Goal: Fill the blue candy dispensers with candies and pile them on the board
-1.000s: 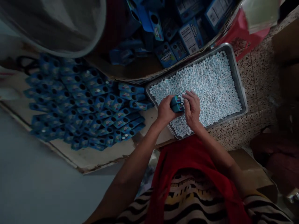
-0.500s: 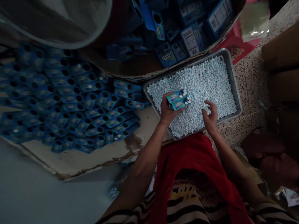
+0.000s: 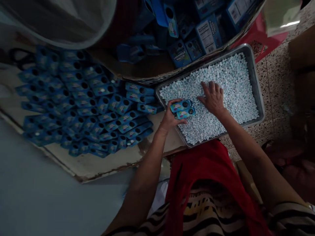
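My left hand grips two small blue candy boxes side by side, over the left part of a grey metal tray. Dark round holes show in the boxes' upturned faces. The tray is filled with small pale blue and white candies. On top of the candies, near the tray's middle, lies my right hand, palm down with fingers apart. Whether any candies are under its palm is hidden.
Many blue candy boxes stand in rows on the table at left. Behind the tray, a large carton holds more blue boxes. A big round container is at upper left, a red plastic stool at upper right.
My right hand has moved up and left onto the candies, its fingers spreading. White candies that sat on top of the held boxes no longer show, and their holes look dark.
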`<state>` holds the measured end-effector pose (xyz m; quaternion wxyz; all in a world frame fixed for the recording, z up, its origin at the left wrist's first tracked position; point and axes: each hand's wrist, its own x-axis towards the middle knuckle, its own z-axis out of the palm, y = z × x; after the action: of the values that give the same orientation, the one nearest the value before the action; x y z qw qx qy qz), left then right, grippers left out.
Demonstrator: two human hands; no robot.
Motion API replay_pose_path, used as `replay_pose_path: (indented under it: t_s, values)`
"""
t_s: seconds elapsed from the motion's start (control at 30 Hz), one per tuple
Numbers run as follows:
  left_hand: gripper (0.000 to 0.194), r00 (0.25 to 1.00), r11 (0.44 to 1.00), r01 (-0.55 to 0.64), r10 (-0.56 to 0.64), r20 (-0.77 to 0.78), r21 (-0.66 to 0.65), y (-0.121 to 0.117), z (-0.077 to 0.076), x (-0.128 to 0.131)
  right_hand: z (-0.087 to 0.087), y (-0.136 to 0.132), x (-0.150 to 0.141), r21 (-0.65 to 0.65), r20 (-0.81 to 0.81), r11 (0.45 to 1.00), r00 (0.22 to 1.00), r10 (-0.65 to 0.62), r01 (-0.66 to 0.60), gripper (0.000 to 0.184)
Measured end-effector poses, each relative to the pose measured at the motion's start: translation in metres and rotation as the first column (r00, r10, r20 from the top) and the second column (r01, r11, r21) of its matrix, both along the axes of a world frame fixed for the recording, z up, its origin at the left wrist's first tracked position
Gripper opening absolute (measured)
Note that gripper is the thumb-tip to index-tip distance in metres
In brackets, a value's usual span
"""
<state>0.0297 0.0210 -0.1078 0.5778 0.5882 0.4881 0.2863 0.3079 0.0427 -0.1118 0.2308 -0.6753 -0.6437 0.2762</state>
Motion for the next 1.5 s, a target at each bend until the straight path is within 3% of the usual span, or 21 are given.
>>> replay_pose_path:
  t_s: [0.17, 0.27, 0.33, 0.4, 0.47, 0.53, 0.63, 0.73, 0.8, 0.9, 1.1, 1.23, 1.37, 1.43, 1.5]
  values:
    - [0.085, 0.996, 0.992, -0.091, 0.090, -0.011, -0.083, -0.007, 0.021, 0.008, 0.000, -0.012, -0.013, -0.143, 0.003, 0.987, 0.997, -0.078, 0.077, 0.066]
    - [0.065, 0.985, 0.985, -0.151, 0.143, -0.093, -0.085, -0.001, 0.028, 0.009, 0.011, -0.022, -0.006, -0.245, -0.210, 0.927, 0.918, -0.336, 0.284, 0.057]
    - [0.057, 0.968, 0.975, -0.198, 0.179, -0.178, -0.096, 0.005, 0.030, 0.007, 0.019, -0.026, -0.001, -0.396, -0.417, 0.835, 0.735, -0.535, 0.383, 0.053]
    - [0.054, 0.952, 0.971, -0.228, 0.205, -0.226, -0.078, 0.011, 0.035, 0.005, 0.029, -0.028, 0.004, -0.522, -0.593, 0.782, 0.515, -0.620, 0.341, 0.051]
    - [0.052, 0.953, 0.980, -0.200, 0.199, -0.230, 0.017, 0.016, 0.048, 0.004, 0.041, -0.031, 0.007, -0.547, -0.714, 0.801, 0.363, -0.599, 0.245, 0.045]
    - [0.052, 0.965, 0.978, -0.127, 0.161, -0.207, 0.165, 0.022, 0.069, 0.008, 0.059, -0.033, 0.008, -0.531, -0.786, 0.829, 0.262, -0.560, 0.178, 0.036]
    - [0.056, 0.970, 0.943, -0.049, 0.123, -0.209, 0.328, 0.030, 0.098, 0.024, 0.096, -0.029, 0.005, -0.525, -0.844, 0.842, 0.056, -0.534, 0.120, 0.029]
    - [0.054, 0.958, 0.915, 0.009, 0.107, -0.265, 0.404, 0.035, 0.112, 0.046, 0.137, -0.017, 0.000, -0.463, -0.885, 0.879, -0.113, -0.451, 0.117, 0.031]
    - [0.050, 0.953, 0.897, 0.060, 0.079, -0.293, 0.437, 0.035, 0.112, 0.061, 0.159, -0.008, -0.005, -0.402, -0.914, 0.899, -0.130, -0.383, 0.177, 0.033]
    - [0.048, 0.948, 0.884, 0.104, 0.050, -0.313, 0.456, 0.028, 0.108, 0.081, 0.175, 0.001, -0.013, -0.337, -0.940, 0.894, -0.054, -0.336, 0.296, 0.037]
    - [0.043, 0.944, 0.881, 0.117, 0.044, -0.326, 0.459, 0.011, 0.104, 0.100, 0.165, -0.002, -0.018, -0.162, -0.945, 0.917, 0.210, -0.251, 0.365, 0.050]
    - [0.042, 0.936, 0.891, 0.144, 0.019, -0.352, 0.431, 0.009, 0.104, 0.103, 0.156, -0.008, -0.019, -0.093, -0.942, 0.910, 0.260, -0.212, 0.404, 0.053]
    - [0.037, 0.903, 0.904, 0.176, 0.009, -0.429, 0.389, 0.010, 0.102, 0.110, 0.142, -0.011, -0.013, -0.174, -0.946, 0.856, 0.160, -0.284, 0.487, 0.058]
    - [0.035, 0.885, 0.906, 0.200, -0.004, -0.466, 0.372, 0.009, 0.100, 0.115, 0.131, -0.013, -0.004, -0.304, -0.933, 0.803, 0.009, -0.359, 0.512, 0.057]
    - [0.035, 0.876, 0.913, 0.206, -0.013, -0.482, 0.352, 0.008, 0.098, 0.119, 0.119, -0.015, 0.009, -0.486, -0.872, 0.712, -0.229, -0.433, 0.507, 0.050]
